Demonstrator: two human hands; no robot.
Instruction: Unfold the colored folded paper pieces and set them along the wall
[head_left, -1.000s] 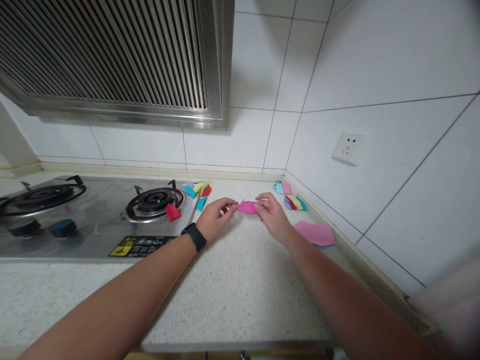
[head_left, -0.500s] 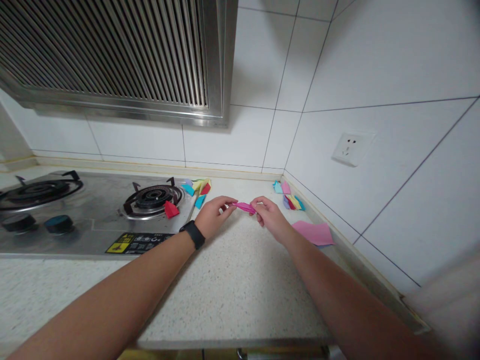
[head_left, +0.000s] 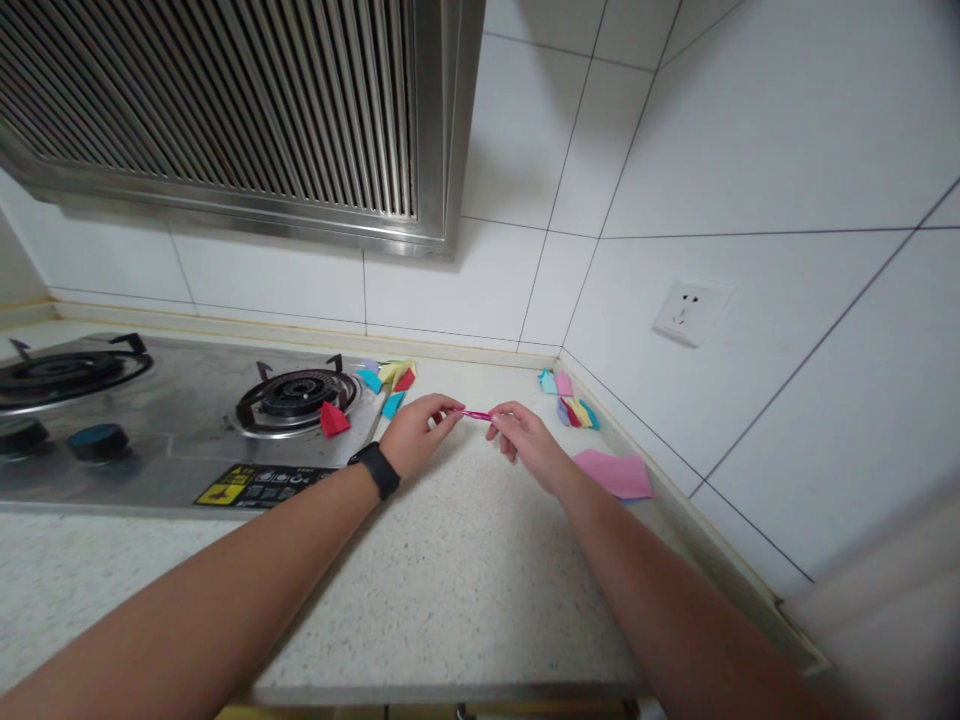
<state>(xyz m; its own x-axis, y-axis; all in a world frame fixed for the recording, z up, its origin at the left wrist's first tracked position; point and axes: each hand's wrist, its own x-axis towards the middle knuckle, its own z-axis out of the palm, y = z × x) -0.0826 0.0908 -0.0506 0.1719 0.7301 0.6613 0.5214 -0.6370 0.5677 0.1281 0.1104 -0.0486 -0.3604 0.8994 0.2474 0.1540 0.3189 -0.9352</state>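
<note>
A narrow piece of folded pink paper is held above the counter, seen nearly edge-on. My left hand, with a black watch on the wrist, pinches its left end between thumb and fingers. At the other end, the thumb and index finger of my right hand close on it, the remaining fingers curled below. Flat pink paper sheets lie on the counter beside my right forearm, partly covered by it. Folded colored paper pieces rest beyond my right hand.
On the left is a gas stove with a red folded paper by its right burner. More folded papers lie at the stove's right edge. A range hood hangs above. The right wall holds a power socket.
The pink paper has turned from showing a broader face to a thin edge, still between both hands. The whole view has shifted slightly.
</note>
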